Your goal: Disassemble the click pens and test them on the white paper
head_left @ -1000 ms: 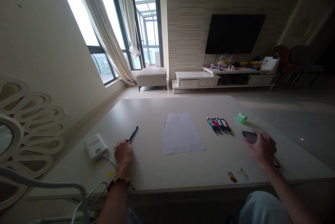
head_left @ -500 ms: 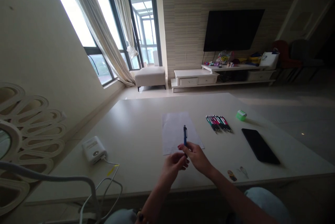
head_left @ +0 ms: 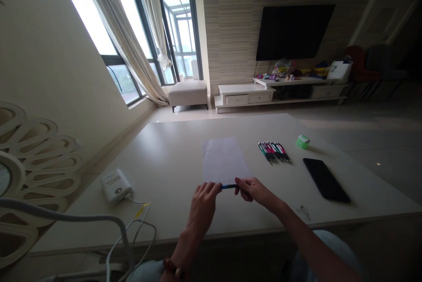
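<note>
A blue pen (head_left: 228, 186) lies level between my two hands, just over the near edge of a white sheet of paper (head_left: 222, 157). My left hand (head_left: 205, 200) has its fingers closed on the pen's left end. At the other end, my right hand (head_left: 252, 189) pinches the pen between thumb and fingers. Both tips of the pen are hidden by the fingers. To the right of the paper, several pens (head_left: 274, 152) with green, red and dark barrels lie side by side in a row.
On the right are a black phone-like slab (head_left: 325, 180), a small green-and-white box (head_left: 303, 141) and a thin clear item (head_left: 303, 212) near the table's front edge. A white charger block (head_left: 116, 186) with a cable (head_left: 145, 218) sits at left on the white table (head_left: 165, 163).
The pen has turned from upright to level. My hands have moved apart, one to each end of it. My right forearm now covers the small yellowish item near the front edge.
</note>
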Action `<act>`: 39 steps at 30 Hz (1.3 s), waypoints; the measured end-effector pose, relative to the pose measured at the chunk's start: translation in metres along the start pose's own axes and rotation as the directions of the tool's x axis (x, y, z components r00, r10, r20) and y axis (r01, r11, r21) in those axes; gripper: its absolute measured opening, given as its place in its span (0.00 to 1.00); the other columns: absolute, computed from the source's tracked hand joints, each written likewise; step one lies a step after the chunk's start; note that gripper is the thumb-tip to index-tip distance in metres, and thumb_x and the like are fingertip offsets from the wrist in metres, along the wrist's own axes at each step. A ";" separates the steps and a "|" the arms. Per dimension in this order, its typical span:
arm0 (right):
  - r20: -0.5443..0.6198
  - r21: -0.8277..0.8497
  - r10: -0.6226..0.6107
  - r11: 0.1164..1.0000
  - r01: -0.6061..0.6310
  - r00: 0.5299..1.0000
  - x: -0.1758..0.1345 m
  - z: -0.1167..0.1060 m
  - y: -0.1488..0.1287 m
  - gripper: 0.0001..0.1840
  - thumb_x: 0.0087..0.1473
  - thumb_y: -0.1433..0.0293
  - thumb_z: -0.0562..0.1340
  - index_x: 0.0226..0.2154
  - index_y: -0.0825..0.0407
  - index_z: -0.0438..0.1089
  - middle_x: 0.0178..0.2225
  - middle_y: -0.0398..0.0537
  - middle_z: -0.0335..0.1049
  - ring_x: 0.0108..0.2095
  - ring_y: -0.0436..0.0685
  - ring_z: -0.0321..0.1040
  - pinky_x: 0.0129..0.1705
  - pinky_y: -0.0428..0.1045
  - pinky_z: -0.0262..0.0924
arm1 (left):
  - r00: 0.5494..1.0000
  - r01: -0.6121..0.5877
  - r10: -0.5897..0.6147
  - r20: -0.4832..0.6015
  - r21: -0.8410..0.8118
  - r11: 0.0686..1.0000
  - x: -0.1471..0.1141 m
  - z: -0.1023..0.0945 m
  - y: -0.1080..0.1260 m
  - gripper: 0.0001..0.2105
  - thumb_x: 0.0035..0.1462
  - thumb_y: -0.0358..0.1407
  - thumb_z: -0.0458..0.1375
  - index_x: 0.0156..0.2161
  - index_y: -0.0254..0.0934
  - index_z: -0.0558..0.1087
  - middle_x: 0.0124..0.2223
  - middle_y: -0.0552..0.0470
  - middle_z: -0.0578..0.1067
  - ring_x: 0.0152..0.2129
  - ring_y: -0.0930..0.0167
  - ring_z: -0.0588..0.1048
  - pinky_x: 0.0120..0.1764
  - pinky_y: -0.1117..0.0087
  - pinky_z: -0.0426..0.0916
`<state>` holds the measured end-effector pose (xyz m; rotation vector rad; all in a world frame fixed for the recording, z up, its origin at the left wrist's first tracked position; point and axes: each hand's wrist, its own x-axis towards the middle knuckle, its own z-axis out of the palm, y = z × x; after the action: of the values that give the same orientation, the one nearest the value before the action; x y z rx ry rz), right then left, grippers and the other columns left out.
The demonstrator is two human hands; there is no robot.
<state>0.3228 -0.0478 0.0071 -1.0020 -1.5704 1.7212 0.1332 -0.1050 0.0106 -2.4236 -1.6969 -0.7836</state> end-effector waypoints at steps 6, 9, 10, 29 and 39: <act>0.131 0.286 0.045 0.955 -0.082 0.990 0.002 0.016 0.011 0.24 0.50 0.51 0.58 0.23 0.57 0.67 0.10 0.32 0.45 0.12 0.42 0.36 0.16 0.44 0.33 | 0.999 -0.049 0.050 -0.005 0.099 0.994 -0.004 0.000 0.007 0.16 0.57 0.24 0.48 0.49 0.41 0.65 0.39 0.50 0.70 0.35 0.67 0.67 0.38 0.65 0.61; 0.110 0.263 -0.021 0.965 -0.009 0.994 -0.002 0.021 0.008 0.21 0.51 0.54 0.58 0.22 0.56 0.66 0.10 0.32 0.44 0.13 0.42 0.36 0.17 0.44 0.34 | 0.998 -0.046 0.041 0.039 0.144 0.989 -0.004 -0.005 0.010 0.16 0.55 0.23 0.48 0.47 0.41 0.66 0.37 0.50 0.70 0.34 0.66 0.66 0.36 0.65 0.60; 0.087 0.213 -0.053 0.976 0.034 0.995 -0.004 0.022 0.006 0.21 0.51 0.55 0.58 0.22 0.56 0.66 0.11 0.33 0.45 0.13 0.43 0.38 0.17 0.44 0.35 | 0.998 -0.040 0.033 0.052 0.140 0.989 -0.004 -0.007 0.010 0.15 0.55 0.23 0.48 0.45 0.41 0.67 0.36 0.50 0.70 0.33 0.66 0.66 0.35 0.66 0.59; 0.078 0.189 -0.009 0.982 -0.006 0.997 -0.008 0.028 -0.001 0.23 0.49 0.52 0.60 0.18 0.55 0.61 0.12 0.34 0.47 0.13 0.42 0.40 0.16 0.43 0.36 | 0.993 -0.011 0.000 0.118 0.093 0.996 -0.001 -0.018 0.010 0.09 0.61 0.34 0.47 0.33 0.41 0.68 0.29 0.53 0.72 0.28 0.70 0.68 0.30 0.71 0.56; -0.070 0.224 0.041 0.974 -0.024 0.997 -0.002 0.036 0.007 0.26 0.47 0.48 0.58 0.17 0.54 0.62 0.08 0.35 0.51 0.10 0.43 0.43 0.14 0.43 0.36 | 0.999 0.015 -0.017 0.034 0.045 0.999 0.002 -0.014 0.008 0.09 0.62 0.35 0.47 0.39 0.41 0.69 0.32 0.52 0.71 0.30 0.71 0.68 0.34 0.70 0.59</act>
<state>0.2940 -0.0696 0.0007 -0.9711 -1.2871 1.8142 0.1353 -0.1114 0.0250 -2.4102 -1.7289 -0.7021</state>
